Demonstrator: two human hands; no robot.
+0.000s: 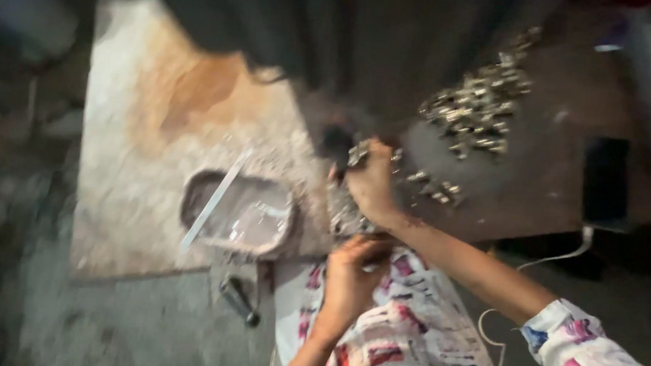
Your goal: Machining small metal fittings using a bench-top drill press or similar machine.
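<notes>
right hand clenched round small shiny metal pieces | left hand curled just below, contents unclear | shallow tray left of hands holds grey liquid, flat strip slanting up-right | metal heap up-right on surface

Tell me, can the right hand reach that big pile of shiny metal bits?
Probably yes. The right hand sits just below the pile of metal bits, with only bare dark surface and a few loose pieces between.

Dim room, grey concrete floor, stained pale slab, dark brown worktable.
</notes>
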